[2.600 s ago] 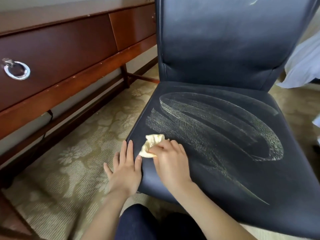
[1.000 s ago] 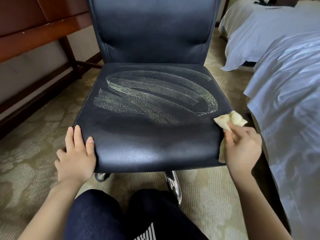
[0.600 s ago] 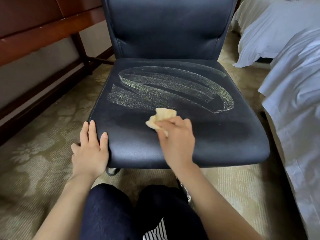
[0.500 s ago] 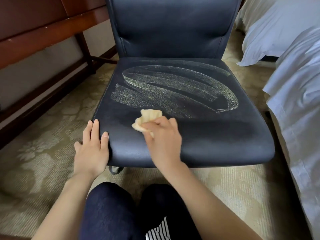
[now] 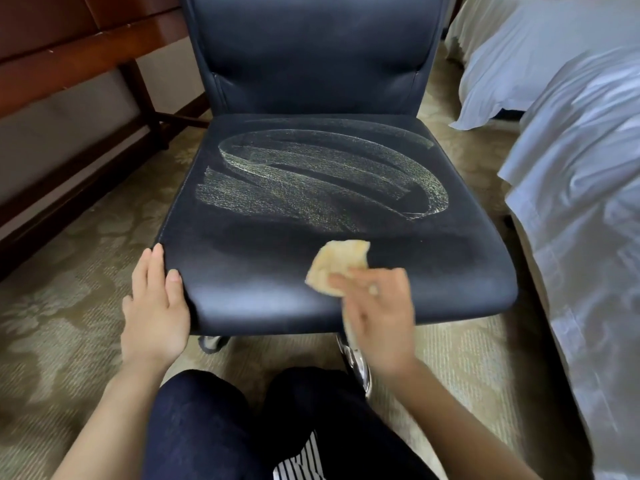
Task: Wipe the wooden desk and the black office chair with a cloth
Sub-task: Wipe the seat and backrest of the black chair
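Reference thing: black office chair (image 5: 311,64), upright, facing the camera, with the seat in the middle of the view.

Far left of the chair: wooden desk (image 5: 69,64), reddish-brown. Only its front rail, one leg and low stretchers are in view. The leg stands near the chair's back-left corner, apart from it.

Left of and below the chair: beige carpet (image 5: 62,278) with a flower pattern.

Chair's front-left corner: left hand (image 5: 156,306), released, fingers straight and together. It lies flat against the side edge of the seat with the thumb on the top surface. It holds nothing.

Under the chair's front edge, just right of that hand: a dark caster (image 5: 211,342), partly hidden by the seat.

Middle of the chair's seat: pale curved streaks (image 5: 311,188) in an oval sweep. The front strip of the seat is plain black.

Chair's front strip, right of centre: yellow cloth (image 5: 337,265), crumpled, lying on the seat. The right hand (image 5: 377,317) pinches it from the near side. This hand is motion-blurred, so I cannot tell the fingers apart.

Below that hand, under the chair: chrome base leg (image 5: 353,362), partly covered by the wrist.

In front of the chair: knees (image 5: 207,427) in dark trousers.

Right of the chair: a bed (image 5: 588,202) with white sheets close beside the seat. A second bed (image 5: 519,46) lies beyond it, level with the backrest.
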{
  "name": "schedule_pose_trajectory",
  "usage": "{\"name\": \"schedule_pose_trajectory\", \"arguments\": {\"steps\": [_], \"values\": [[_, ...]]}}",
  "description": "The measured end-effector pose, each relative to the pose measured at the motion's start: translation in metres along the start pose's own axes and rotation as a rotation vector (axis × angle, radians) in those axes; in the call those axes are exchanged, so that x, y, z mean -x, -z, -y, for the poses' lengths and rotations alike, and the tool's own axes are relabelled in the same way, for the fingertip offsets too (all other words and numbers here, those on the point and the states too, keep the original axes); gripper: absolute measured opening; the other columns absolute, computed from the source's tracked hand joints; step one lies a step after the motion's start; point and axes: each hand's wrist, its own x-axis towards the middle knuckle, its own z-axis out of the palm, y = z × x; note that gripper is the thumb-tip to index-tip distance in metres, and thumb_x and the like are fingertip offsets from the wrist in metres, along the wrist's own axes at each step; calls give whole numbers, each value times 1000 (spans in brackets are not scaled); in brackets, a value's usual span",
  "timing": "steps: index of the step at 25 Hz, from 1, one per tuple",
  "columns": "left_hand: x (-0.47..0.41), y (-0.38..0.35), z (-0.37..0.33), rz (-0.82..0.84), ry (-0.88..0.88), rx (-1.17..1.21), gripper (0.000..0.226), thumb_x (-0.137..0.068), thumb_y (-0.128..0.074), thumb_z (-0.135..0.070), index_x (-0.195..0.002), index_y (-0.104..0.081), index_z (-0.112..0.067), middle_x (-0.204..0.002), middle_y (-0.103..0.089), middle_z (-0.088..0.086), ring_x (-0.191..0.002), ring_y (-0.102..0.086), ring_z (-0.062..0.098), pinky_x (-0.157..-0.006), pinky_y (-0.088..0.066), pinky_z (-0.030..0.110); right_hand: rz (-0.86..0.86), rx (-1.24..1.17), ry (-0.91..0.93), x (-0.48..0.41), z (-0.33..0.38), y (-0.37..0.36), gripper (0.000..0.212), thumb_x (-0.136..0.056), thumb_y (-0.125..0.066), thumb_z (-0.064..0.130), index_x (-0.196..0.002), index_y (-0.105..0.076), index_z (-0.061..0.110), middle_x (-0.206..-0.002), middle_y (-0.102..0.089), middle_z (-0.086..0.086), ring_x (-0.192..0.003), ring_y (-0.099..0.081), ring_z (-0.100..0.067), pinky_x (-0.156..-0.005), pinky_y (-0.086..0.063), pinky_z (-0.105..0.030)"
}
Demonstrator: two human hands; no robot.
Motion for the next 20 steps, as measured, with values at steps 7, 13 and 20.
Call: {"name": "schedule_pose_trajectory", "arguments": {"steps": [7, 13, 20], "values": [[-3, -7, 5, -83, -41, 3, 65, -86, -8, -60, -146, -16, -37, -156, -14, -9, -137, -26, 37, -109, -22, 55, -277, 287, -633, -24, -108, 82, 22, -87, -61, 6, -107, -70, 8, -97, -59, -22, -90, -52, -39, -82, -28, -22], [-3, -11, 4, -99, -75, 17, 68, -87, -9, -57, -148, -19, -29, -156, -17, -2, -138, -24, 35, -109, -22, 54, -135, 386, -797, -64, -109, 72, 27, -85, -59, 16, -110, -70, 16, -101, -60, -23, -94, -55, -41, -88, -37, -40], [1, -9, 3, -75, -96, 19, 47, -103, -20, -34, -149, -18, -25, -157, -15, 0, -142, -18, 26, -113, -14, 53, 194, 160, -371, -82, 2, -21, 27, -88, -58, 11, -110, -70, 21, -108, -59, -13, -94, -49, -35, -82, -33, -30]]}}
